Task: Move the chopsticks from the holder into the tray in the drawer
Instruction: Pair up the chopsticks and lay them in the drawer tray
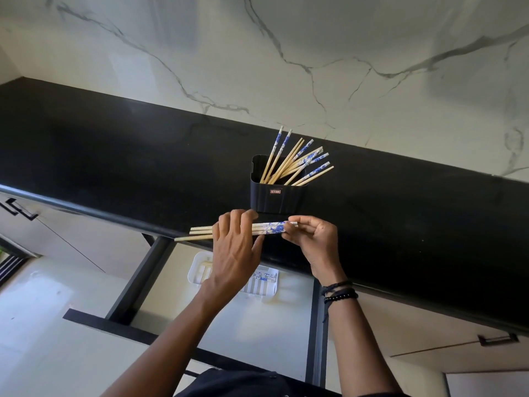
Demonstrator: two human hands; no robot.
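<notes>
Holds chopsticks (269, 227) level just before holder (272, 196): curls left hand (234, 247) round middle, pinches patterned ends with right hand (313, 239), likely squaring them for tray (192, 275) below.

one holder (272, 196), one tray (196, 269), one left hand (234, 250), one right hand (317, 242) (chopsticks (289, 164) too bunched)

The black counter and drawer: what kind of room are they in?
Most likely a kitchen: a black countertop runs along a marble-look wall, a holder of chopsticks stands on it, and an open drawer below holds a white tray.
</notes>
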